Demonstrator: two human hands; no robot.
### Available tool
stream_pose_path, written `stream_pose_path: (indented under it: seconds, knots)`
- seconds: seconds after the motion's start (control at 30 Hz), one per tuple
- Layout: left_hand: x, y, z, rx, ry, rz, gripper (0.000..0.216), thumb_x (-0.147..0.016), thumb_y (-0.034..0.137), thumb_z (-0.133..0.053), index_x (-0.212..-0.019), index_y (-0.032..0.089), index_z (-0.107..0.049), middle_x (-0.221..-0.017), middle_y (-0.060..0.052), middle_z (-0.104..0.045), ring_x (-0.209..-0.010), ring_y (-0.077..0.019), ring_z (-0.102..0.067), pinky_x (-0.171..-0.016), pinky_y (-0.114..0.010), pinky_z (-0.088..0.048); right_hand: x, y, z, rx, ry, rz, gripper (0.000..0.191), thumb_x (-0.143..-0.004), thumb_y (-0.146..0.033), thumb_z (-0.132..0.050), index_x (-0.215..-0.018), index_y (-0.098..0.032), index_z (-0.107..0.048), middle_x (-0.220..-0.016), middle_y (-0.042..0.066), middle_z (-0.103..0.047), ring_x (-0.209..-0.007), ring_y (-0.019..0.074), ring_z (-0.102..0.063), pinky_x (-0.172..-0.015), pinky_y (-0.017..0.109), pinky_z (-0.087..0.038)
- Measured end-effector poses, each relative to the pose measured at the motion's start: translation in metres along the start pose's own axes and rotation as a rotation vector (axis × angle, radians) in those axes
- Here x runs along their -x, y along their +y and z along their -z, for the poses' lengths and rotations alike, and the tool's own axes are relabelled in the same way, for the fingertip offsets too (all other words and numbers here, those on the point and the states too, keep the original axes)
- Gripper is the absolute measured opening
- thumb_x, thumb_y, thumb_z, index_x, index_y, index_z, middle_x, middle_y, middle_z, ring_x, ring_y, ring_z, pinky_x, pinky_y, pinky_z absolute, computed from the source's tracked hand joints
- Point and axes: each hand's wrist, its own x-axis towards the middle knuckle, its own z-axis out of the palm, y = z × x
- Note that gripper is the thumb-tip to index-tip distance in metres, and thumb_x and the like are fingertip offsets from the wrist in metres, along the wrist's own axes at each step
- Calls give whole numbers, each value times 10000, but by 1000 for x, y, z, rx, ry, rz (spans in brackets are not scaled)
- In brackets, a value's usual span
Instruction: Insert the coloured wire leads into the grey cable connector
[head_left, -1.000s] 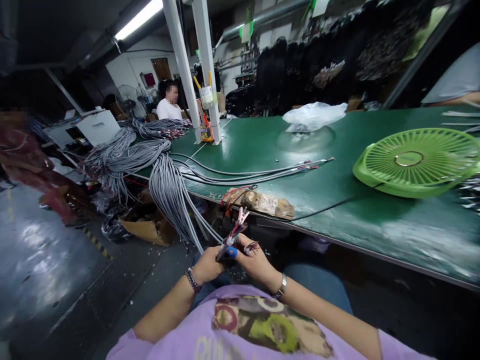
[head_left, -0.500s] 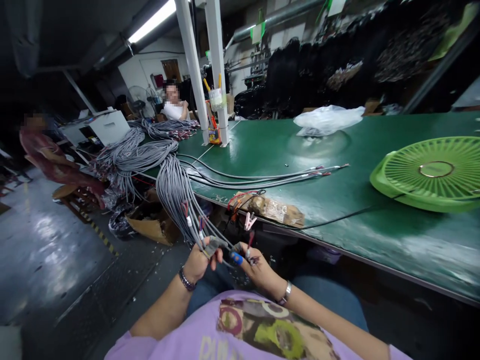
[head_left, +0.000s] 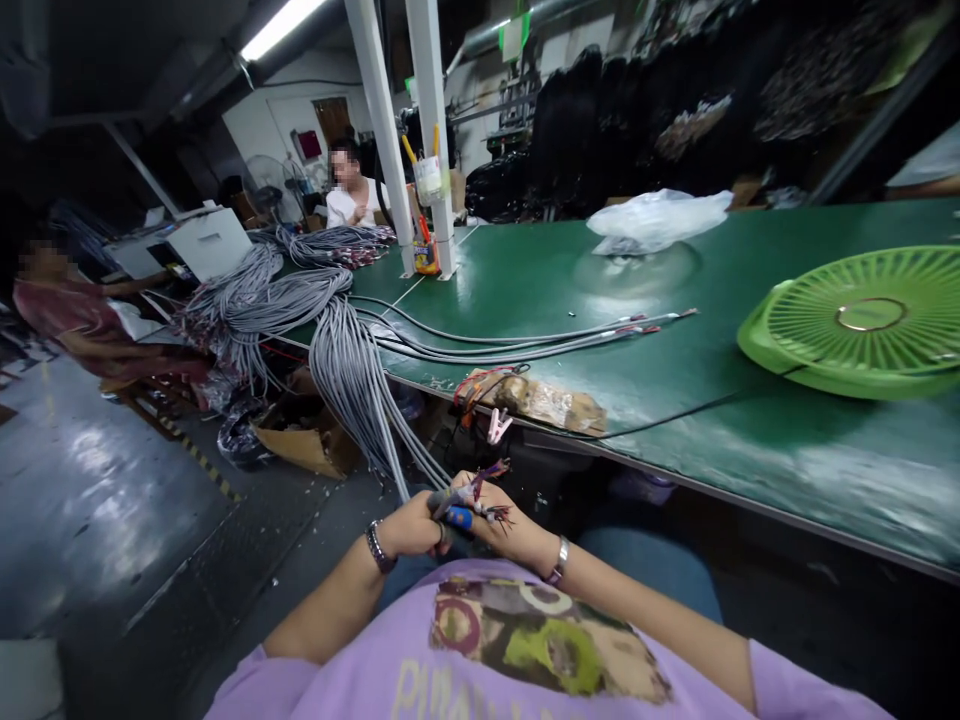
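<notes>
In my lap, my left hand (head_left: 411, 526) is closed round the end of a grey cable (head_left: 442, 497) whose coloured wires fan out at the tip. My right hand (head_left: 510, 528) pinches those thin wire ends (head_left: 487, 490) beside it; a blue cap covers one fingertip (head_left: 459, 518). Both wrists wear metal bands. A thick bundle of grey cables (head_left: 352, 380) hangs off the green table's edge (head_left: 675, 470) down toward my hands. A small clip (head_left: 495, 426) on red wires dangles from the table edge just above.
Three loose grey cables (head_left: 525, 345) lie across the green table. A green fan (head_left: 862, 320) lies flat at the right, a plastic bag (head_left: 652, 220) farther back. Two white posts (head_left: 409, 140) stand on the table. One person sits behind them, another at far left. Cardboard scraps (head_left: 300, 445) litter the floor.
My hands have drawn together and lower toward my lap. The left hand dropped the spread of cables and now grips one cable end, whose wires the right hand pinches.
</notes>
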Motion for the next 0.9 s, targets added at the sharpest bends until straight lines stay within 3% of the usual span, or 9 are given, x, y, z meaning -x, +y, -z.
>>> stream_pose_path:
  seconds: [0.2,0.33,0.43,0.47,0.53,0.6,0.67,0.73,0.9]
  knots:
    - [-5,0,3,33,-38,-37,202,-638,226,-633,-492,146,-519,-420,22,-490,-375,-73,-415,-384,-202,-338,1,0,-5,-102,98,-53,380,-810,-541,-511,-712,-188,-611,-800,48,-562,-717,154,-513,-650,285,-453]
    - [0,5,8,115,-5,-268,203,-715,328,-655,-751,130,-632,-658,-34,-633,-613,-135,-570,-611,-254,-470,2,-1,2,-52,185,-108,353,-811,-516,-530,-703,-184,-584,-774,36,-561,-744,161,-513,-710,303,-437]
    - [9,-3,15,133,257,-402,273,-816,357,-558,-958,134,-626,-937,-94,-662,-854,-172,-599,-778,-284,-462,6,1,10,-156,261,-206,318,-829,-496,-514,-828,-185,-578,-815,36,-588,-777,163,-535,-736,308,-437]
    - [12,-9,17,124,389,-391,281,-839,361,-524,-976,133,-615,-950,-98,-657,-845,-165,-603,-749,-268,-464,8,1,12,-215,283,-231,314,-837,-490,-505,-870,-185,-567,-831,38,-598,-776,161,-543,-734,308,-440]
    - [15,-22,19,79,589,-278,277,-859,360,-481,-988,136,-582,-826,-61,-650,-604,-110,-582,-544,-214,-433,10,2,14,-316,301,-260,313,-854,-485,-482,-917,-184,-537,-814,36,-608,-751,152,-552,-721,305,-444]
    - [15,-31,16,-11,577,-166,242,-860,333,-458,-954,139,-569,-655,-1,-608,-394,-72,-460,-418,-200,-352,10,2,14,-357,297,-260,321,-856,-498,-472,-905,-183,-517,-752,21,-594,-706,140,-542,-702,298,-442]
    - [12,-34,11,-101,501,-115,170,-833,270,-468,-897,149,-568,-574,26,-576,-355,-76,-426,-399,-204,-337,8,0,12,-345,267,-244,347,-824,-523,-509,-887,-182,-516,-705,1,-559,-664,128,-513,-663,279,-434]
    - [6,-29,4,-186,471,-150,152,-792,183,-476,-908,160,-571,-585,21,-592,-450,-107,-507,-489,-223,-409,6,-2,9,-293,229,-235,370,-775,-534,-573,-869,-179,-531,-680,-16,-518,-624,114,-468,-617,258,-418]
    - [-11,-14,-9,-338,431,-189,416,-686,74,-501,-1082,190,-557,-829,-33,-678,-841,-210,-615,-772,-310,-460,3,-9,5,-164,140,-181,373,-751,-561,-578,-741,-188,-566,-603,-28,-458,-572,115,-418,-581,261,-415]
